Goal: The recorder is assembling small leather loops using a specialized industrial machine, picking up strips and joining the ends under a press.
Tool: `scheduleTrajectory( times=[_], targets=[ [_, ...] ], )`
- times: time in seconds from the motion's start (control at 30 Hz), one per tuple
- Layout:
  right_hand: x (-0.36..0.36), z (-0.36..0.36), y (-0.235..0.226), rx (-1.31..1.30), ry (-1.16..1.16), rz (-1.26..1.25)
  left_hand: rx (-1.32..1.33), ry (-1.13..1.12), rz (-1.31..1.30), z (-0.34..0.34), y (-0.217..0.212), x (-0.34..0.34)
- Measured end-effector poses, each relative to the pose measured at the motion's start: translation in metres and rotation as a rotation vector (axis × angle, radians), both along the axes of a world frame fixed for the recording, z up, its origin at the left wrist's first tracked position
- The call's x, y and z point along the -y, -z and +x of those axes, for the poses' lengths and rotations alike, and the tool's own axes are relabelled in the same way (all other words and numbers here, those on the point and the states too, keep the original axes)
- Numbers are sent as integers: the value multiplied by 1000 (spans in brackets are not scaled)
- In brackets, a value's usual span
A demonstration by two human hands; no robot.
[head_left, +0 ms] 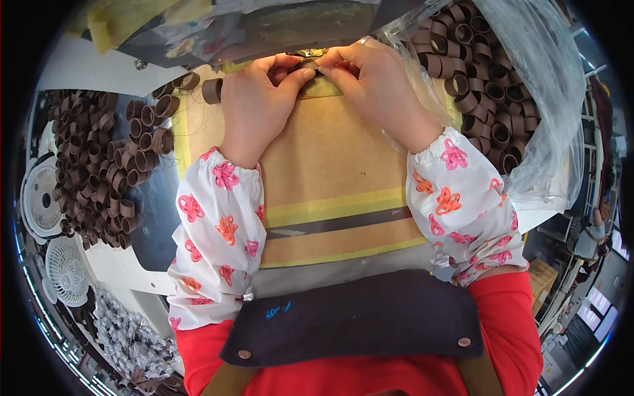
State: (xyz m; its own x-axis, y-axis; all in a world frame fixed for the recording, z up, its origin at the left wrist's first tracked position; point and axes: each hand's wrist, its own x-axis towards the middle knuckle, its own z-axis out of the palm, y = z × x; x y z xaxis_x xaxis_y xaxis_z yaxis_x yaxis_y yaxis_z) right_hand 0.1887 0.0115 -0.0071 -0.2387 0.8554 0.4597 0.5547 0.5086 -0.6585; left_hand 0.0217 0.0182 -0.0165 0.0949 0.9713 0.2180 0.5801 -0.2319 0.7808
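Observation:
Under the sewing machine head [264,33], my left hand [261,99] and my right hand [376,79] meet at the far edge of a tan board. Thumbs and fingers of both pinch a small brown loop [309,65] from its two sides. A metal part [307,53], probably the presser foot, sits just beyond the fingertips. The loop is partly covered by my fingers, and the needle cannot be made out. Beside my left wrist lies another brown ring [212,91] on the board's edge.
Many brown rings [92,165] are heaped at the left, with trailing threads. Another pile [492,86] lies at the right beside clear plastic sheeting [548,99]. Yellow tape [343,206] crosses the tan board [317,145]. White fans [66,270] and crumpled silvery material [129,333] are at lower left.

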Motion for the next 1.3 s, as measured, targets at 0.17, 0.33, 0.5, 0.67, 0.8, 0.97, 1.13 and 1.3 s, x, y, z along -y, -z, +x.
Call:
scheduleTrajectory(
  times=[0.17,0.33,0.5,0.67,0.8,0.97,1.13,1.3],
  targets=[
    [-1,0,3,1,18,47,-4,-2,-36,1,1,-2],
    [-2,-2,2,22,18,71,-26,2,-41,1,0,-3],
    [-2,-1,-2,132,70,36,-37,19,-67,-1,1,-4],
    [-1,-1,-5,171,107,9,-34,39,-80,-2,0,-5],
    [-5,-2,-2,203,81,-20,-25,63,-77,-6,2,-7],
    [-7,-2,1,243,107,39,-44,45,-93,-5,-1,-7],
    [-7,-5,3,251,102,82,9,59,-37,-8,3,-8],
    [-3,-1,1,183,95,45,-25,62,-33,-4,2,-7]
  ],
)
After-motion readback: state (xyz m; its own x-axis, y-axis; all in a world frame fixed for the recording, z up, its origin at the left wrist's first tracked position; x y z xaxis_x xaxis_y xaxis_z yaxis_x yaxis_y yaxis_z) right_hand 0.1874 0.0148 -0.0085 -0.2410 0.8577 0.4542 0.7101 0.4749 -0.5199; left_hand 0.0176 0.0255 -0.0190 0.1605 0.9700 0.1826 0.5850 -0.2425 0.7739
